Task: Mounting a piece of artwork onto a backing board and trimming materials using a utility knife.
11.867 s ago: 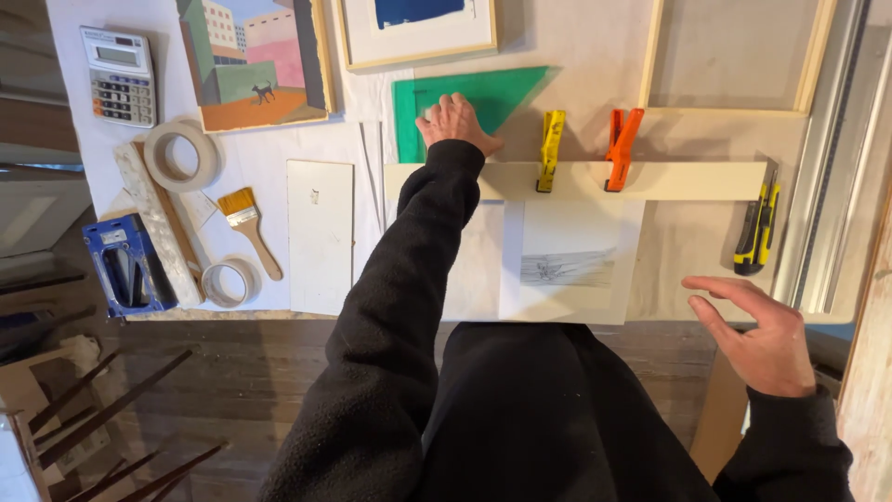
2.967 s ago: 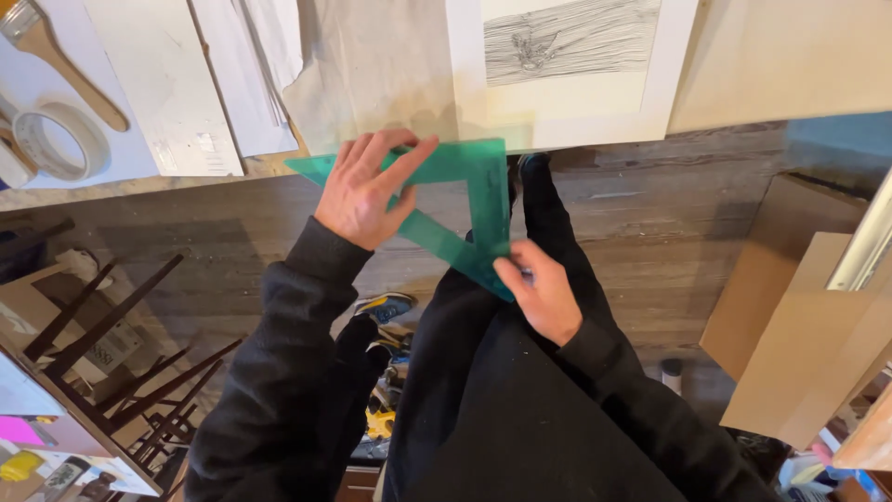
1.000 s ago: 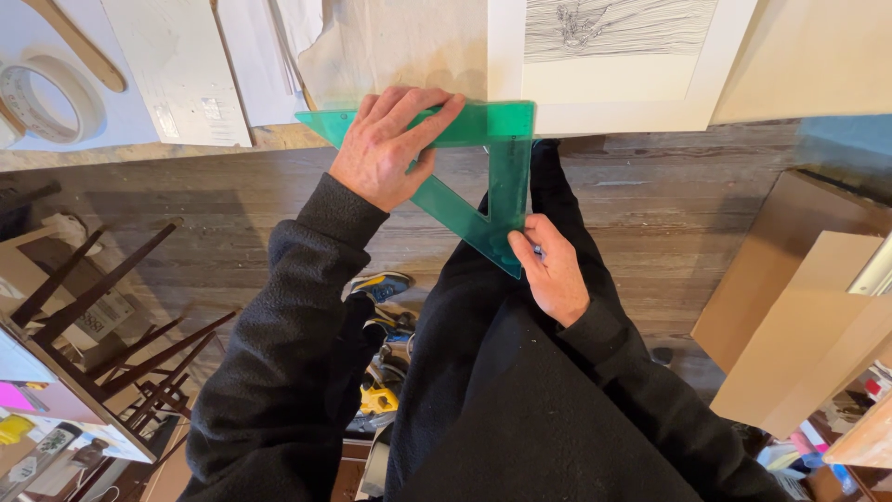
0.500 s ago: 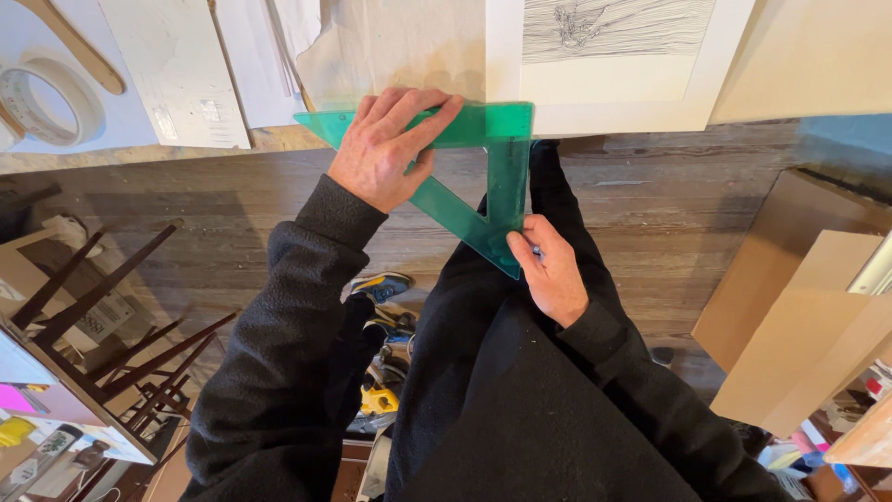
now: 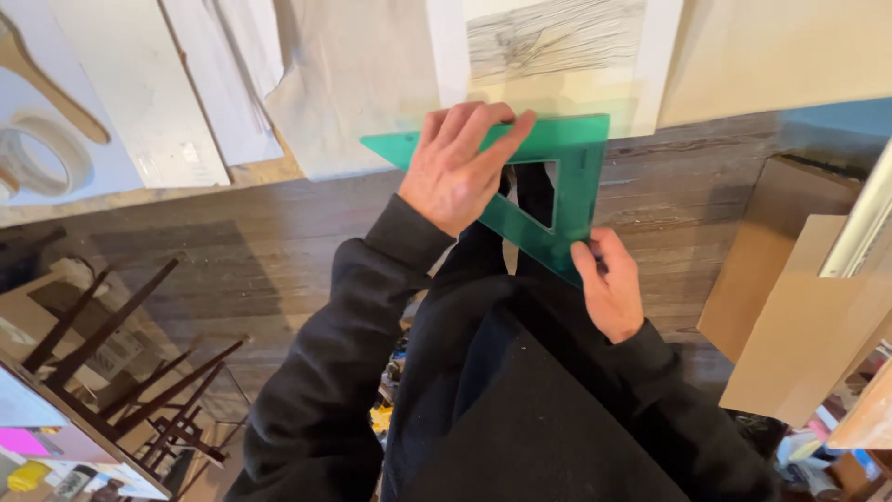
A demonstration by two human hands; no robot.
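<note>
two hands hold the green set square [image 5: 567, 200] at the desk [image 5: 372, 84] edge: left hand [image 5: 460, 167] pressing flat on top, right hand [image 5: 609, 293] pinching its lower corner. aligning step, seemingly; next calls for squaring it to the drawing [image 5: 557, 42].

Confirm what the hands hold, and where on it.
Both hold the green set square: left hand lies over its top edge, right hand pinches the bottom corner.

Even, soft daylight-like light, fairly bright on the pale table top [image 5: 353, 84] along the upper edge, dimmer over the wood floor [image 5: 232, 251] and black sleeves. Soft shadow under the table's front edge, no hard glare; green set square [image 5: 576, 167] lets light through. Slight wide-angle bend at the corners, mild blur lower left.
</note>
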